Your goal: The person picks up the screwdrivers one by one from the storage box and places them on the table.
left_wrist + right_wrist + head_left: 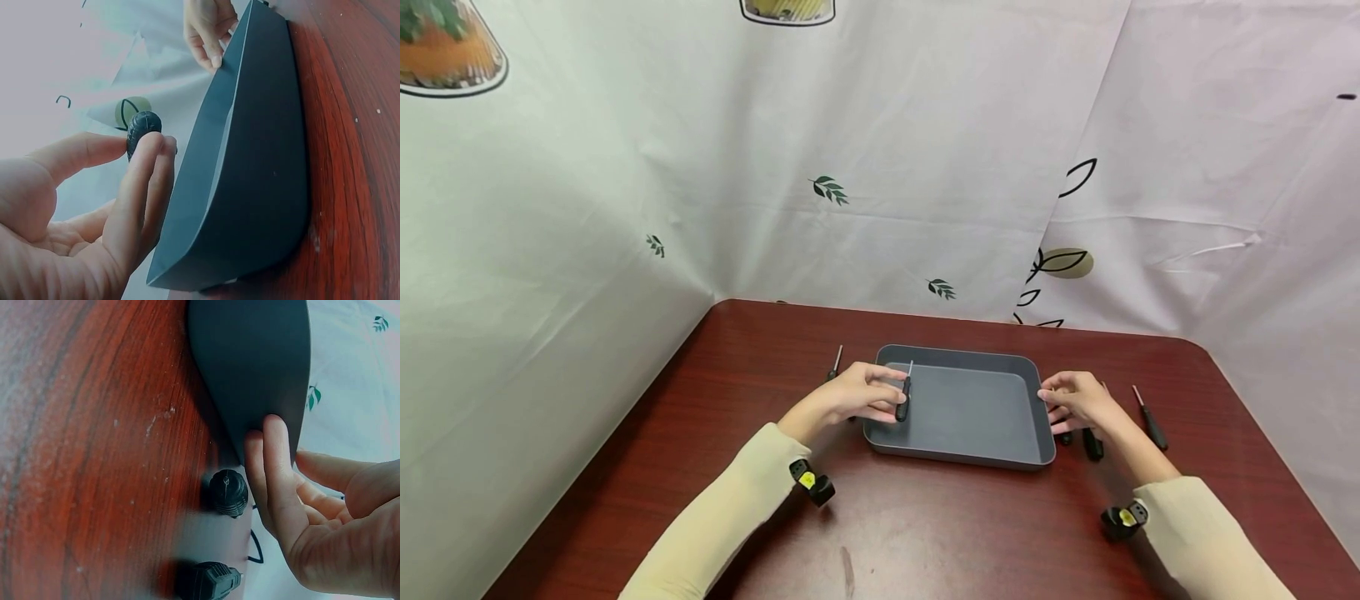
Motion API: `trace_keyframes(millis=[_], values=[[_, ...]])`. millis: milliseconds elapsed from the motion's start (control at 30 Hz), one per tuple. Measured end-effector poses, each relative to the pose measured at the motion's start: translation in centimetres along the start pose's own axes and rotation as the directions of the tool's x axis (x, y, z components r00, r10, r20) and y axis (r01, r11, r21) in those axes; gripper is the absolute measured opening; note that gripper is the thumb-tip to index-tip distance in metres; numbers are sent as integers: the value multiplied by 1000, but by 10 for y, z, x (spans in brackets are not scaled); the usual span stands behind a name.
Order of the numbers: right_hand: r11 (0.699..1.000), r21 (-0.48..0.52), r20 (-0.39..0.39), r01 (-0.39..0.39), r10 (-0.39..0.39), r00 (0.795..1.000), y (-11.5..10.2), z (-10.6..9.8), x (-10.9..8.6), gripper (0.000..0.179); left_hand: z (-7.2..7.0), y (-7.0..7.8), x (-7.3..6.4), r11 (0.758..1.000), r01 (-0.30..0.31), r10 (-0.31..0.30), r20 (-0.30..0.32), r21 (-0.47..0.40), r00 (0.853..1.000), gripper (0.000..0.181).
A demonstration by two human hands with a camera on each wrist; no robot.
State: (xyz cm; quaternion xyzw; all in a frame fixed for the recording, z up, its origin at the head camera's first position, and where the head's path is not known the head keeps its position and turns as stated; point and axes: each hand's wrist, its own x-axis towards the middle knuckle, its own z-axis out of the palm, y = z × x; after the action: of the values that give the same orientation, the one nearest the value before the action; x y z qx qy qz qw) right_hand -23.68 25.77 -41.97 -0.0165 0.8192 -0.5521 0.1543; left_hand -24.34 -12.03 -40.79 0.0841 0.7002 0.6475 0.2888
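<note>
A screwdriver (903, 402) with a black handle and thin metal shaft is pinched between thumb and fingers of my left hand (853, 393). It is over the left part of a grey rectangular tray (977, 417), its shaft pointing away from me. In the left wrist view the butt of the black handle (144, 128) faces the camera, above the tray's rim, and the shaft is hidden. My right hand (1078, 398) grips the tray's right wall, thumb at the rim and fingers (275, 444) against the outside.
Right of the tray lies a screwdriver (1152, 423), with two more black handles (1093, 445) partly hidden by my right hand. Another screwdriver (835, 365) lies left of the tray, partly behind my left hand. White printed cloth (880, 250) borders the red-brown table (940, 533).
</note>
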Motion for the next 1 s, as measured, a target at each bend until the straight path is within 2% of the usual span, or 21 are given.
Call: trace_keyframes(millis=[367,667,1000], values=[[1000,-9,6,2,-2,1000,0,0,0,37,-14,-4,-12,1000,6,-6,-22,-4,1000,51],[1000,-8,4,1,-1,1000,0,0,0,36,-25,-7,-21,1000,-13,13,-35,14,999,55],[1000,-6,4,-5,5,1000,0,1,0,37,-36,-11,-25,999,-17,18,-56,28,998,52]])
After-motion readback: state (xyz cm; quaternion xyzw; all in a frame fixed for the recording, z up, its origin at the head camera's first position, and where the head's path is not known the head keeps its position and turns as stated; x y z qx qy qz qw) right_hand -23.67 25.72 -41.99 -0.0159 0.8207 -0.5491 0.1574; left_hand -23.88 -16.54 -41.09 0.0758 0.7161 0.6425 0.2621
